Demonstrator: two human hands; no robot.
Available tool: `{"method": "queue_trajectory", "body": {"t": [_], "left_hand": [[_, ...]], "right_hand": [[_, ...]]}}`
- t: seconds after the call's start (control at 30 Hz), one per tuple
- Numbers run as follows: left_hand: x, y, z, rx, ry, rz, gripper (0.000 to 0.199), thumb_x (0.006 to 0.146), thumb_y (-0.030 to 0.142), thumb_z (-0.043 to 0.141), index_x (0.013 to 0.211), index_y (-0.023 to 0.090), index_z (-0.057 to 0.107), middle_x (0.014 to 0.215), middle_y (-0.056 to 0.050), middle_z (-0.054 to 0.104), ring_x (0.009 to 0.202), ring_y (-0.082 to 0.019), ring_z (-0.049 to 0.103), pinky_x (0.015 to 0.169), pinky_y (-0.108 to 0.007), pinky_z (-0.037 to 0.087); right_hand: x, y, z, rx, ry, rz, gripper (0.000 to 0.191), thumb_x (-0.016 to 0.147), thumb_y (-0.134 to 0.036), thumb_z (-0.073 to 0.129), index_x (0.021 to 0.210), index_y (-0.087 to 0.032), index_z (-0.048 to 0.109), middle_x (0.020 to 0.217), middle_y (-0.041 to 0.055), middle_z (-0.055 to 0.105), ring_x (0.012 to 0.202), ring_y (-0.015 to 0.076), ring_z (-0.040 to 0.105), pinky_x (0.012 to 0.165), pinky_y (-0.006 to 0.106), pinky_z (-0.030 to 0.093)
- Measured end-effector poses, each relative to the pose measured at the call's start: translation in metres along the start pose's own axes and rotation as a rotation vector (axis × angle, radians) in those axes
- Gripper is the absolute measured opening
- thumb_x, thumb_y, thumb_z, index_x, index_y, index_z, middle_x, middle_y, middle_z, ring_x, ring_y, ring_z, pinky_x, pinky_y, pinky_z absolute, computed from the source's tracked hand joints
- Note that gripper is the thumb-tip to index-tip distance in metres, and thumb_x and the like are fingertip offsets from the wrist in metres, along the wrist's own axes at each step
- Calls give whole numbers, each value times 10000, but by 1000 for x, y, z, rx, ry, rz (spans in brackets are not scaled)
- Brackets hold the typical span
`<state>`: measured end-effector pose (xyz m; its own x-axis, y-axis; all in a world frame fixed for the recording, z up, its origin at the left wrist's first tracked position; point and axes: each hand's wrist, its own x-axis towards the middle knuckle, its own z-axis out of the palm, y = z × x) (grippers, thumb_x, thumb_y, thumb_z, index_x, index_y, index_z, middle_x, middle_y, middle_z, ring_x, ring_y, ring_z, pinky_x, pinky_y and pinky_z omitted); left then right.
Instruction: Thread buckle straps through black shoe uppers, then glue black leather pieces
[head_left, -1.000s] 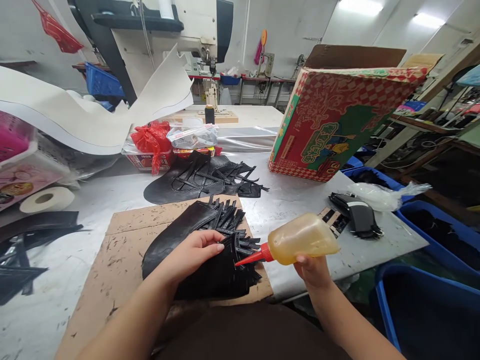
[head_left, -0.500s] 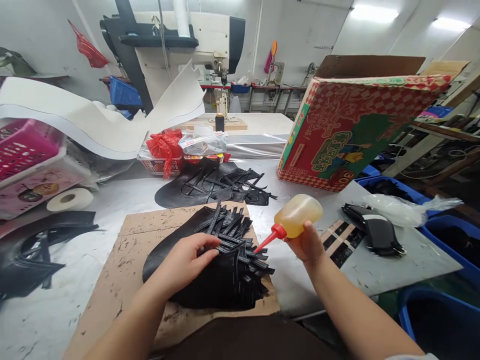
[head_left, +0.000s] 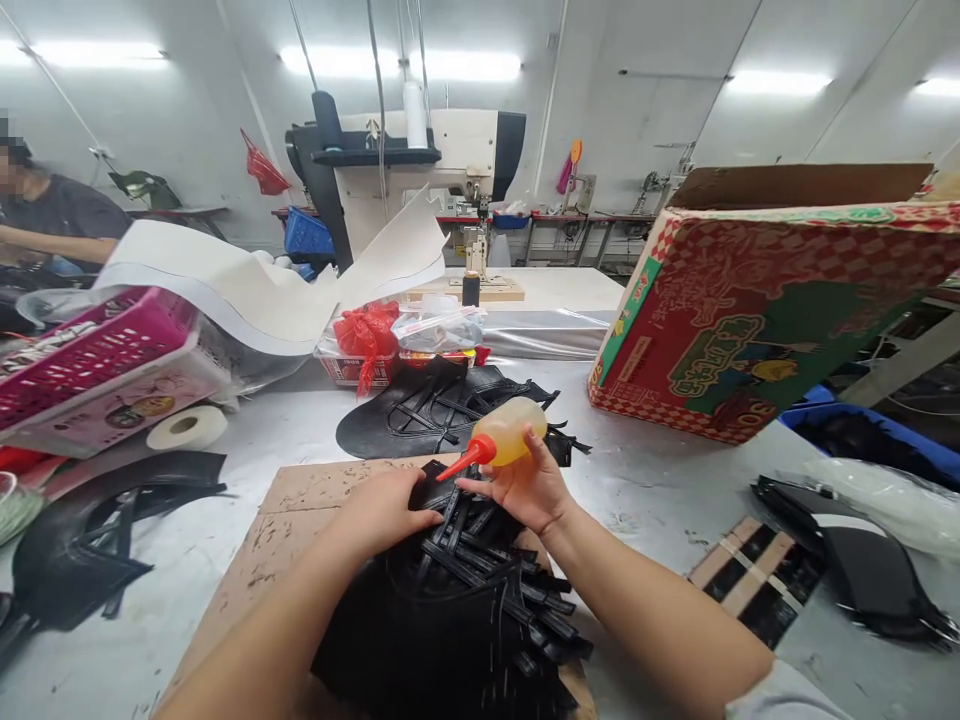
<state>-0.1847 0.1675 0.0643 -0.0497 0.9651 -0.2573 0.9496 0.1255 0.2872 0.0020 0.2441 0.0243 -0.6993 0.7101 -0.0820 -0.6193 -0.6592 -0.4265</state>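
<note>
While clasping red-nozzled amber plastic bottle (head_left: 517, 432) in right hand (head_left: 534, 488), points it near-left toward half-curled left hand (head_left: 386, 508), with unclear grip on black leather (head_left: 420, 640).

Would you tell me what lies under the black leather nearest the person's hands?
Brown cardboard, lying on the silvery table, shows beneath the black leather. The leather hides much of it; anything else underneath cannot be seen.

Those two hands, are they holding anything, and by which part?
The right hand holds the squeeze bottle by its rounded body. The left hand touches the black strappy piece; whether it's gripping is unclear.
</note>
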Motion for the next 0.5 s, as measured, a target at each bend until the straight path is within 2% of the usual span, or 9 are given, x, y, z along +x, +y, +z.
{"method": "queue_trajectory", "body": {"t": [0.17,0.33,0.5], "left_hand": [[-6,4,3,97,22,113,392,761,293,559,1147,225,568,1104,-95,651,1041,-284,580,872,-371,433],[-8,12,20,349,83,68,367,823,208,385,1132,134,570,909,-155,676,777,-312,651,672,-403,481],[-8,10,26,389,89,109,381,843,163,297,1082,124,590,844,-159,670,710,-313,654,580,-374,468]], "right_hand": [[4,14,5,-58,45,16,541,566,-465,801,990,-174,629,929,53,698,776,217,632,721,452,529],[-8,12,5,-61,99,-51,456,590,-427,794,967,-231,628,972,41,690,917,252,607,761,480,502],[-16,11,1,-62,126,-78,449,618,-432,772,988,-234,614,999,48,682,987,279,587,798,526,477]]}}
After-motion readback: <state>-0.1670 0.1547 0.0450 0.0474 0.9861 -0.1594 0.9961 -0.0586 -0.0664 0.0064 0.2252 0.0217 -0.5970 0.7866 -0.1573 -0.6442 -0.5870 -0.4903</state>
